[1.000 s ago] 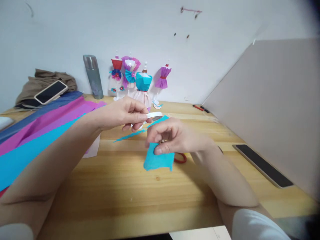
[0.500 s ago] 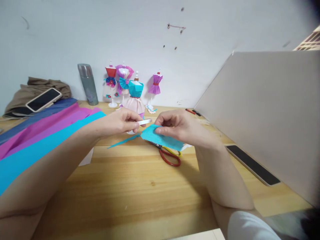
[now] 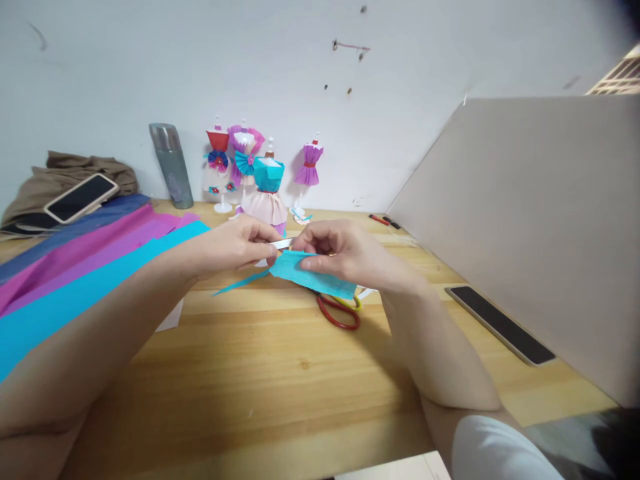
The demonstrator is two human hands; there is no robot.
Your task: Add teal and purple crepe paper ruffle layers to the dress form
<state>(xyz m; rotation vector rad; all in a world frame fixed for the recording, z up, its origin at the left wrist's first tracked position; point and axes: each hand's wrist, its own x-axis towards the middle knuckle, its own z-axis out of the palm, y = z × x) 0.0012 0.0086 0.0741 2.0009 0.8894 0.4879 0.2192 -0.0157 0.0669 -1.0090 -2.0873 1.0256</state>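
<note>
Between its thumb and fingers my left hand (image 3: 240, 245) pinches a thin white strip (image 3: 283, 244) that points to the right. My right hand (image 3: 345, 252) is closed on a turquoise paper piece (image 3: 320, 275), its fingertips close to the strip's right end. A narrow turquoise sliver (image 3: 241, 283) lies to the left of that piece. Under the paper are scissors with red and yellow handles (image 3: 340, 313); their blades are mostly hidden. Just behind my hands stands a small dress form in a turquoise top and pale pink skirt (image 3: 269, 193).
Three more dressed forms, one in purple (image 3: 309, 165), stand by the wall near a grey bottle (image 3: 173, 167). Long coloured paper sheets (image 3: 100, 267) and a phone (image 3: 83, 198) on brown cloth are left. Another phone (image 3: 500, 325) lies right, beside a pale panel (image 3: 540, 220).
My right hand and the turquoise paper have moved left, closer to my left hand. The right fingertips now reach the white strip's end. The whole view has shifted slightly.
</note>
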